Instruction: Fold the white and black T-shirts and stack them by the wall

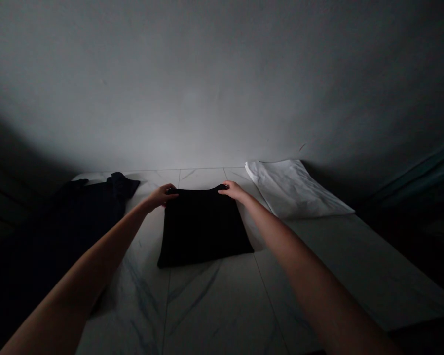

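Head view: I'm working both hands at the far edge of the black garment [202, 229], which is lying folded flat in the middle of the surface [214, 305], between a dark garment [92, 207] on the left and a white cloth [292, 190] on the right, near the wall [222, 84]. The left hand [159, 197] is pinching the garment's far left corner, and the right hand [234, 191] is pinching its far right corner. Both sets of fingers are nearly shut with the black cloth between them, though the dim light hides how much each has taken. I'm aiming for level pinches and an even pull, since the near edge is lying fairly square and a lopsided tug would skew it. I'm also favouring a low path over the surface, so the cloth is lying smooth beneath the hands.
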### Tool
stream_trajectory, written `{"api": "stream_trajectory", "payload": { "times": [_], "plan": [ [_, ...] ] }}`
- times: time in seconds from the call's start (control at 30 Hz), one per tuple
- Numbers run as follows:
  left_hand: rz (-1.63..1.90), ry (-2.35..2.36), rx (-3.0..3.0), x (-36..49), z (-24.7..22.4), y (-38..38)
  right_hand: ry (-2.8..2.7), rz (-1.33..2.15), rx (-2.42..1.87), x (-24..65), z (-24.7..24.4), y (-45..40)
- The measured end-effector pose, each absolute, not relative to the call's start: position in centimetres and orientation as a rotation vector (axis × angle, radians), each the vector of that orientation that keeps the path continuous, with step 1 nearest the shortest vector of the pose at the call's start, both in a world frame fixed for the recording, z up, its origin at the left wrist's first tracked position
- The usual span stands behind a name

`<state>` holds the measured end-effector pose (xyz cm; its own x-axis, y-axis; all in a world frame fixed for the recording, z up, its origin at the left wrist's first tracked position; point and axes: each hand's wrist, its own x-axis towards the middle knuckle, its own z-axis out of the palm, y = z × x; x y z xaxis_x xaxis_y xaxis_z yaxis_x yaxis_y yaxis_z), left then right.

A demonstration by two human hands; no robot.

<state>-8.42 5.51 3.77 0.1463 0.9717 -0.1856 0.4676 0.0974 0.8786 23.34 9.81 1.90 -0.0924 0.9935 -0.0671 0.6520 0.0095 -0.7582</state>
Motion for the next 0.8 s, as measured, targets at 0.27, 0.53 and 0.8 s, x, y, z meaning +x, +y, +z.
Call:
{"api": "stream_trajectory", "payload": {
  "times": [0.27,0.53,0.8],
  "plan": [
    [0.511,1.396,1.615,-10.2,4.7,6.9,-1.926,0.863,-1.66,24.1,3.0,9.7],
    [0.245,1.459,1.804,-11.5,3.7,9.8,-1.974,0.657,-1.869,24.9,3.5,10.8],
    [0.266,1.466,1.841,-12.0,3.3,9.9,-1.855,0.888,-1.797,25.6,3.0,10.9]
  ]
}}
